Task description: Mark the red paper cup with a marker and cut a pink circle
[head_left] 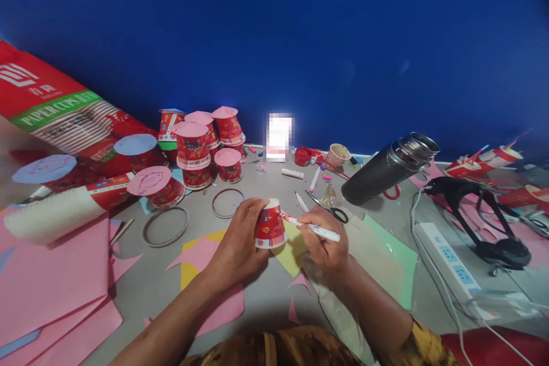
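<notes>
My left hand [242, 243] is wrapped round a red printed paper cup [271, 227], held upside down above the table. In my right hand [328, 246] is a white marker [322, 231], its red tip against the right side of the cup. Scraps of pink paper [227, 311] and yellow paper [288, 257] lie beneath my hands. Beyond the cup are a capped white marker [292, 173] and black-handled scissors [328, 206]. Left of them stand upturned cups topped with pink paper discs [192, 129], some of them stacked.
A black thermos flask [384, 171] leans at the back right. Near it lie a power strip [448, 257] with white cables and a black strap frame [501, 249]. On the left are a paper-cup bag [64, 108], a cup sleeve [55, 214], pink sheets [55, 280] and tape rings [165, 227].
</notes>
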{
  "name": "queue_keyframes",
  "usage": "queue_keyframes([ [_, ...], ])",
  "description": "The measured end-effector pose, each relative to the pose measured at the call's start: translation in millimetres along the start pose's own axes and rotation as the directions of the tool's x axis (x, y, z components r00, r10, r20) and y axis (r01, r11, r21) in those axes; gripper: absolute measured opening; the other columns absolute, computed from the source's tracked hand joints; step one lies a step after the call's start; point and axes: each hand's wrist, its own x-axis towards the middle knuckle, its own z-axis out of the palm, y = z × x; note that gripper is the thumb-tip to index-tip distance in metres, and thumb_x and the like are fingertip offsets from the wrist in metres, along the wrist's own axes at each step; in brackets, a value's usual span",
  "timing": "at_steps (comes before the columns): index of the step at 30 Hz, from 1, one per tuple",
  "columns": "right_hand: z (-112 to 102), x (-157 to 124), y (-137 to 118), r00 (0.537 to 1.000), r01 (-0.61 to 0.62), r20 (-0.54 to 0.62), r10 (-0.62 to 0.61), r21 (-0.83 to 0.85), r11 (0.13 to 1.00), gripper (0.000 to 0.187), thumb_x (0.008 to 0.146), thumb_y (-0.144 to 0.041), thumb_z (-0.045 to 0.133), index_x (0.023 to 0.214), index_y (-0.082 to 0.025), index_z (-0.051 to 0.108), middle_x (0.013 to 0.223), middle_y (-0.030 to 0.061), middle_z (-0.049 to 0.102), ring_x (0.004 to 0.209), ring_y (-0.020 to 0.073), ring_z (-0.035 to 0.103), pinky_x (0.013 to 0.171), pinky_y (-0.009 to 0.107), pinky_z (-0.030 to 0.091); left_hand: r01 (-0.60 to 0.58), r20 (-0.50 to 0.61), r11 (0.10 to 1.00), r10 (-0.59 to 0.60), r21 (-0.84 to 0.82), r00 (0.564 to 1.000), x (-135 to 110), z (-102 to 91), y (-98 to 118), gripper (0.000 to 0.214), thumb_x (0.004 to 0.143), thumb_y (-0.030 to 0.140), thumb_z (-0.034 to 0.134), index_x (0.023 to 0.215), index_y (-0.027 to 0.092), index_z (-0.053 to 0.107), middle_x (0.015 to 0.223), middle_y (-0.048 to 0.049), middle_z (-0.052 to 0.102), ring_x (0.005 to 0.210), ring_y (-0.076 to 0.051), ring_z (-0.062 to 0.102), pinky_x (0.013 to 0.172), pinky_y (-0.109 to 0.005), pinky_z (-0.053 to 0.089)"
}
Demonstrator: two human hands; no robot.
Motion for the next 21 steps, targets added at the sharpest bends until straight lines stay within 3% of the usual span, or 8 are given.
queue_keyframes([
  [5,-1,2,-1,0.999,-0.004,-0.034,0.004,0.006,1.000,0.014,0.103,-0.016,0.058,0.104,-0.025,0.069,0.083,0.0033,0.074,0.072,0.0198,0.068,0.069,0.033,0.055,0.013,0.014,1.000,-0.013,-0.008,1.000,-1,-1.0,1,0.080,0.079,0.003,0.067,0.152,0.024,0.043,0.144,-0.0144,0.055,0.141,-0.033,0.057,0.120,-0.054,0.053],
  [15,-3,5,0,1.000,0.005,0.030,-0.005,-0.011,1.000,0.012,0.102,-0.017,0.060,0.100,-0.024,0.070,0.081,0.0031,0.075,0.071,0.0193,0.070,0.067,0.032,0.055,0.064,0.044,0.988,-0.058,-0.139,0.997,2,-1.6,3,0.077,0.075,0.004,0.068,0.147,0.025,0.047,0.141,-0.0126,0.057,0.136,-0.032,0.060,0.118,-0.056,0.055],
  [21,-5,-2,11,0.987,-0.091,-0.136,0.088,-0.013,0.996,0.012,0.105,-0.024,0.060,0.104,-0.025,0.072,0.083,0.0037,0.076,0.071,0.0206,0.071,0.069,0.034,0.056,0.185,0.060,0.944,-0.175,-0.272,0.983,4,-8.1,5,0.075,0.074,0.010,0.069,0.145,0.027,0.051,0.143,-0.0100,0.058,0.132,-0.030,0.064,0.112,-0.053,0.060],
])
